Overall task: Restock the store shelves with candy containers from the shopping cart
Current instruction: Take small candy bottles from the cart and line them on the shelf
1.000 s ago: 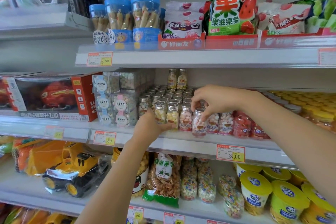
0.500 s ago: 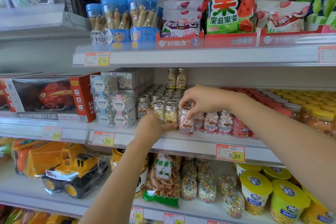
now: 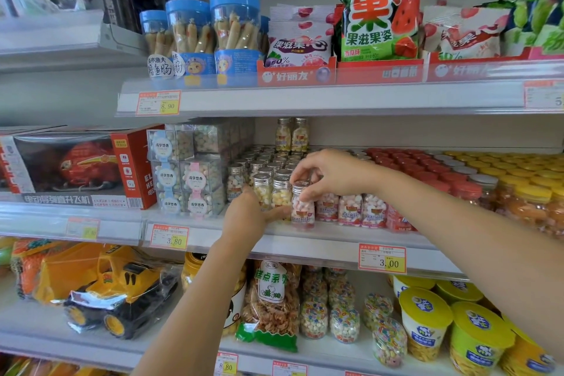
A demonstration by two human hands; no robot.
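My right hand (image 3: 328, 172) pinches the silver cap of a small pink-and-white candy bottle (image 3: 302, 209) standing at the front edge of the middle shelf (image 3: 320, 236). Left of it stand two yellow candy bottles (image 3: 276, 195), and my left hand (image 3: 248, 217) reaches under them with fingers extended, touching their bases. More pink candy bottles (image 3: 351, 209) line up to the right, and rows of silver-capped bottles (image 3: 271, 162) fill the shelf behind. The shopping cart is out of view.
Clear candy cubes (image 3: 183, 174) and a boxed red toy (image 3: 76, 168) sit left on the middle shelf; red- and yellow-lidded jars (image 3: 488, 180) sit right. The shelf above holds blue-lidded jars (image 3: 213, 33) and snack bags. Below are a toy truck (image 3: 113, 293), candy bags and yellow cups (image 3: 427, 320).
My right hand has carried the pink candy bottle leftward along the front row and set it beside the yellow bottles. My left hand stayed at the yellow bottles' bases.
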